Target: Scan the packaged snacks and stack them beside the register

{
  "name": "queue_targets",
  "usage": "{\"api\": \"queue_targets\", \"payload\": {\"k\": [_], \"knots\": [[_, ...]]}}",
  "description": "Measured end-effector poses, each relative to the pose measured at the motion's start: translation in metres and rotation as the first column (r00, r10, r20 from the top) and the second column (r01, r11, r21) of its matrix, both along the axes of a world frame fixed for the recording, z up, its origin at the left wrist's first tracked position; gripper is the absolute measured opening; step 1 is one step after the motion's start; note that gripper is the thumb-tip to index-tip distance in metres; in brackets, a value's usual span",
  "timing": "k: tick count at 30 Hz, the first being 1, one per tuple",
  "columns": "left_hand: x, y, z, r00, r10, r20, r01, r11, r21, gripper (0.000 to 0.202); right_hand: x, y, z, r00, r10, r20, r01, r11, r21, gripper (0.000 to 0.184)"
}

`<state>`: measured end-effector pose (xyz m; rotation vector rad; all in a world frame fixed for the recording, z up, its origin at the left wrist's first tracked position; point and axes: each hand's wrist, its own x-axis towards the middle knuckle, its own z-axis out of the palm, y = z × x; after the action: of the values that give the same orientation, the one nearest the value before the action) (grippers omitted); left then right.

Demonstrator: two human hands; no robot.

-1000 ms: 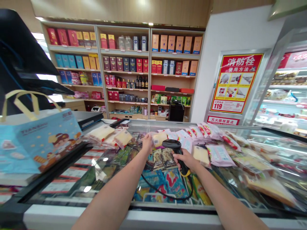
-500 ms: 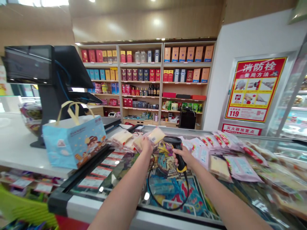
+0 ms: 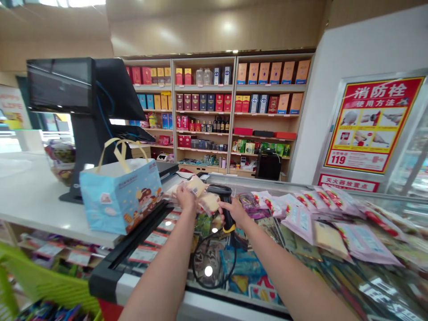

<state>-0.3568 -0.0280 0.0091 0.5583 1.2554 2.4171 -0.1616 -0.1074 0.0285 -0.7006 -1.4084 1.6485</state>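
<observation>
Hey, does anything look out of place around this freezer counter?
Wrapped food packs lie loose across the glass freezer lid, and the coiled cable of the handheld barcode scanner sprawls on the same glass. The blue paper gift bag sits tilted at the white counter's edge, apparently overhanging it.

- My left hand (image 3: pixel 185 198) has moved toward the blue paper bag (image 3: pixel 122 198), and the plastic-wrapped food pack (image 3: pixel 195 186) in it now sits near the bag.
- My right hand (image 3: pixel 234 211) has brought the barcode scanner (image 3: pixel 224 206) closer to that pack.
- My view has panned left: the checkout terminal (image 3: pixel 60 84) now shows whole.
</observation>
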Motion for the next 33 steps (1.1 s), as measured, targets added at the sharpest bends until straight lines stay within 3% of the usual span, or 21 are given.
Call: {"api": "queue_targets", "payload": {"k": [5,9,12,18,20,22,23,24,25,27,28,29,30,31,33], "knots": [[-0.009,-0.003,-0.003,0.937,0.151,-0.316,-0.201,0.971,-0.131,0.049,0.012,0.007,-0.009,0.999,-0.035,0.014,0.034,0.999,0.033,0.042],[-0.007,-0.018,0.002,0.783,0.256,-0.567,-0.360,0.930,-0.077,0.053,0.041,0.008,-0.015,0.997,-0.059,0.042,0.056,0.997,0.060,0.039],[0.005,-0.024,0.005,0.690,0.271,-0.671,-0.370,0.929,-0.005,0.045,0.069,0.006,-0.017,0.994,-0.097,0.054,0.093,0.993,0.068,0.038],[0.059,-0.029,0.004,0.585,0.134,-0.800,-0.168,0.985,0.042,0.033,0.125,-0.004,-0.019,0.976,-0.217,0.034,0.217,0.976,0.013,0.039],[0.089,-0.030,0.004,0.571,-0.014,-0.821,-0.023,0.999,-0.034,0.027,0.143,-0.006,-0.019,0.969,-0.244,0.029,0.244,0.970,0.004,0.039],[0.126,-0.033,0.003,0.535,-0.274,-0.799,0.196,0.960,-0.198,0.020,0.162,-0.006,-0.017,0.958,-0.286,0.021,0.286,0.958,0.009,0.039],[0.147,-0.036,0.002,0.493,-0.436,-0.753,0.326,0.895,-0.305,0.017,0.171,-0.006,-0.015,0.950,-0.312,0.014,0.312,0.950,0.014,0.039],[0.169,-0.039,0.001,0.432,-0.604,-0.670,0.457,0.787,-0.415,0.014,0.181,-0.006,-0.013,0.941,-0.339,0.001,0.339,0.940,0.021,0.039],[0.191,-0.043,-0.001,0.339,-0.757,-0.558,0.577,0.636,-0.512,0.014,0.191,-0.006,-0.010,0.931,-0.364,-0.017,0.364,0.931,0.027,0.039],[0.234,-0.051,-0.007,0.117,-0.958,-0.264,0.738,0.261,-0.622,0.021,0.211,-0.007,-0.004,0.921,-0.384,-0.057,0.386,0.922,0.022,0.038],[0.254,-0.055,-0.010,-0.002,-0.992,-0.125,0.763,0.080,-0.642,0.025,0.219,-0.009,-0.001,0.922,-0.380,-0.076,0.382,0.924,0.010,0.038],[0.272,-0.059,-0.012,-0.087,-0.996,-0.013,0.759,-0.058,-0.649,0.027,0.227,-0.010,0.002,0.925,-0.369,-0.093,0.371,0.929,-0.001,0.037],[0.288,-0.062,-0.014,-0.137,-0.988,0.071,0.742,-0.149,-0.653,0.028,0.233,-0.012,0.005,0.928,-0.357,-0.103,0.358,0.934,-0.010,0.037],[0.303,-0.064,-0.015,-0.150,-0.981,0.120,0.730,-0.191,-0.656,0.027,0.238,-0.013,0.007,0.933,-0.344,-0.105,0.345,0.939,-0.015,0.038],[0.327,-0.066,-0.014,-0.115,-0.982,0.149,0.746,-0.184,-0.640,0.027,0.244,-0.016,0.011,0.941,-0.325,-0.092,0.326,0.945,-0.006,0.041]]}}
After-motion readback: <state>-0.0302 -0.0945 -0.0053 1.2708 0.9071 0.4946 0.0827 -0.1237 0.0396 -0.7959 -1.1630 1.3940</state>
